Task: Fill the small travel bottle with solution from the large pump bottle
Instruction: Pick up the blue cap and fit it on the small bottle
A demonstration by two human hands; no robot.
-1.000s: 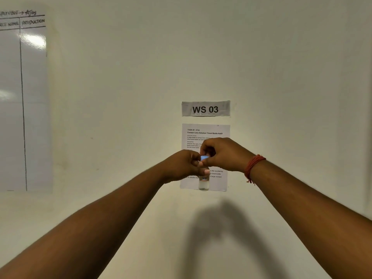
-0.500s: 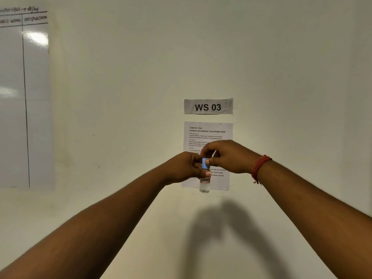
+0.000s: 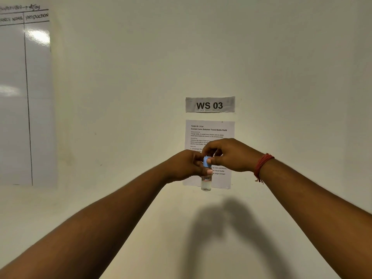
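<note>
1. Head view. I see both arms stretched forward at chest height, meeting in front of a matte off-white wall.
2. The small travel bottle is a clear, glossy cylinder, held upright in the air between the two hands. Its lower part holds pale liquid; a small red-edged label sits just under the fingers.
3. The blue cap looks like smooth plastic, round, and sits at the top of the bottle. I cannot tell whether it is threaded tight.
4. My left hand is curled round the bottle's upper body, thumb tip pressed against the front.
5. My right hand comes in from above and pinches the cap between thumb and bent fingers. A red thread band circles that wrist, loose ends hanging.
6. Behind the hands: a taped paper strip marked "WS 03", and below it a printed instruction sheet, flat, partly covered by the hands.
7. Far left: a shiny whiteboard with ruled black lines and glare patches.
8. Edges and room: the bottle's base hangs free, with open air below and to either side. A soft shadow of the arms falls on the wall underneath.
</note>
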